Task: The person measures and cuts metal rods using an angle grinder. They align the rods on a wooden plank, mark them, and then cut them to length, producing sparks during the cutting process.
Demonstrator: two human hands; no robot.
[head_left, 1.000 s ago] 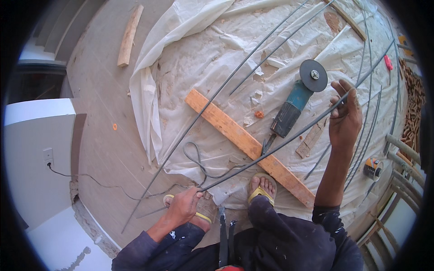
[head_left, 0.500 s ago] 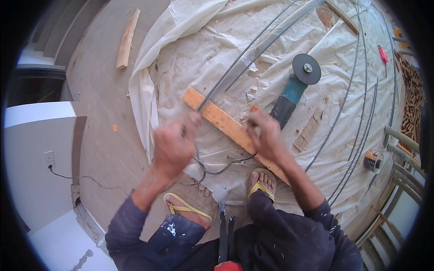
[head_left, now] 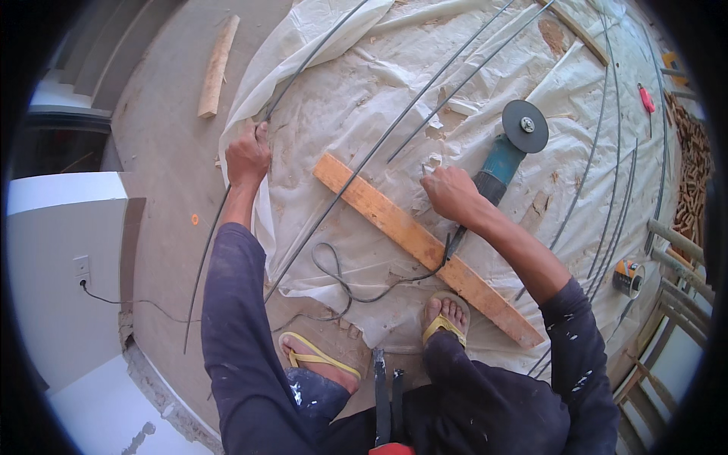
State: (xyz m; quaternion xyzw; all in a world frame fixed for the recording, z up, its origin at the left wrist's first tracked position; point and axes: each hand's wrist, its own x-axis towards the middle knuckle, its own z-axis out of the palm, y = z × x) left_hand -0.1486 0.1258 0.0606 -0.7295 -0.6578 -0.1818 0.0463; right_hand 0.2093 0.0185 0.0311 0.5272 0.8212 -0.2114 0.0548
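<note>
My left hand point(head_left: 249, 155) is closed around a thin dark metal rod point(head_left: 299, 70), which runs from the top of the view down past my left forearm. My right hand point(head_left: 453, 196) hovers closed above a wooden plank point(head_left: 394, 220), beside the angle grinder; a small pale tip shows at its fingers, too little to name. Another metal rod point(head_left: 413, 101) lies across the plank's far end and reaches toward my left foot. A shorter-looking rod point(head_left: 462, 85) ends beyond the plank. The teal and black angle grinder point(head_left: 500, 163) rests with its disc point(head_left: 525, 127) facing up.
Crumpled white plastic sheeting point(head_left: 341, 98) covers the floor. The grinder's dark cord point(head_left: 349, 292) loops near my feet. More rods point(head_left: 610, 189) lie at right, by a can point(head_left: 628, 277) and a wooden ladder-like frame point(head_left: 675, 311). A loose board point(head_left: 218, 68) lies far left.
My left hand has moved away to the far left and now grips a rod there. A rod now extends across the plank toward me. My right hand has risen slightly.
</note>
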